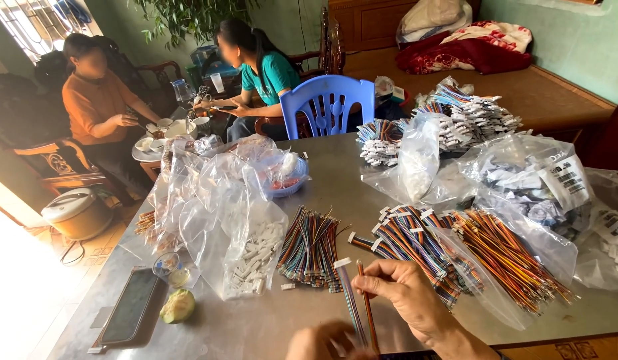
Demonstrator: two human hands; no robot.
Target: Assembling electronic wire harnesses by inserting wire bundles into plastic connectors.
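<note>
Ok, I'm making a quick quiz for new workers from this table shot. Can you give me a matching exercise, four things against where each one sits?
Things:
1. phone
2. blue plastic chair
3. bag of small white connectors
4. thin wire strands

Places:
A. pinched in the right hand, above the left hand
B. at the far edge of the metal table
C. flat at the near left corner, beside a cut green fruit
D. left of the loose pile of coloured wires

Pairs: 1-C, 2-B, 3-D, 4-A
</note>
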